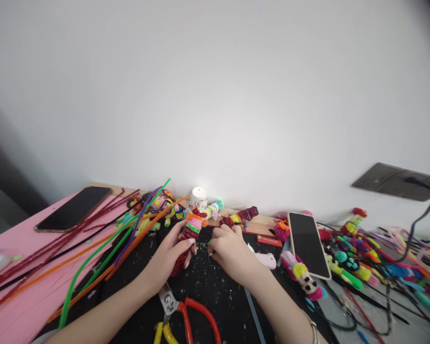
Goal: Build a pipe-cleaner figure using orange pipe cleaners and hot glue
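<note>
My left hand [171, 253] is wrapped round a fuzzy pipe-cleaner figure [192, 226], dark red with green, pink and orange bands at its top. To its right, my right hand [232, 249] has its fingers curled down over the black mat [215, 291]; anything between the fingertips is hidden. A little gap separates the two hands. Just behind my right hand lies a dark red and yellow pipe-cleaner piece [241, 217]. Below my left hand rest pliers [168, 302] with red handles, beside yellow handles [164, 333].
Long pipe cleaners [93, 258] and a dark phone [75, 208] lie on pink sheet [7, 239] at left. A white paper cup [198, 198] stands by the wall. A light-framed phone [309, 244], a spotted figure [303, 277] and tangled pipe cleaners are at right.
</note>
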The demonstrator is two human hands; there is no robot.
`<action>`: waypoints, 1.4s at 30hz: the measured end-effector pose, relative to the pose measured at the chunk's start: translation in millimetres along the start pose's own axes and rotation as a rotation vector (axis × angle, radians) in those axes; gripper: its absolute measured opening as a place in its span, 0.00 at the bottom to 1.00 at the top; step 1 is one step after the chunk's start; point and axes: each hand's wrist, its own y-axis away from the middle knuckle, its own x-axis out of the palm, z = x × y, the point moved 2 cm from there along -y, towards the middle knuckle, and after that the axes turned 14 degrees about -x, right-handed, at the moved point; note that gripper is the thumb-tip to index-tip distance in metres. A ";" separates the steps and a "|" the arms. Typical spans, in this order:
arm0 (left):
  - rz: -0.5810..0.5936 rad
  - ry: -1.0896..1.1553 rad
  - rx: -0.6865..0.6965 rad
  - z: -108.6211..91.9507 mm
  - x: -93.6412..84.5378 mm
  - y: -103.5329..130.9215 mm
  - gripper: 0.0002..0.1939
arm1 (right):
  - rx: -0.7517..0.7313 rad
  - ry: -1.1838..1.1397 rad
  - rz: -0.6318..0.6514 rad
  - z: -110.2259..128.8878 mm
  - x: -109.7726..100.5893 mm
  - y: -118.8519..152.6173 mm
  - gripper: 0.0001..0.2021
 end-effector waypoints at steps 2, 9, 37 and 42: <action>0.003 0.001 0.002 1.1 -0.8 -0.9 0.22 | -0.015 -0.019 0.002 -1.5 0.2 -0.6 0.06; 0.004 -0.008 -0.007 2.4 -1.4 -2.6 0.22 | -0.042 -0.040 0.003 -3.3 0.7 -2.2 0.07; 0.048 -0.023 -0.016 4.6 -3.7 -3.5 0.21 | -0.017 -0.067 0.004 -13.1 -3.9 3.8 0.07; 0.040 -0.019 -0.022 4.0 -3.1 -3.8 0.22 | -0.019 -0.029 0.027 -12.5 0.6 3.3 0.06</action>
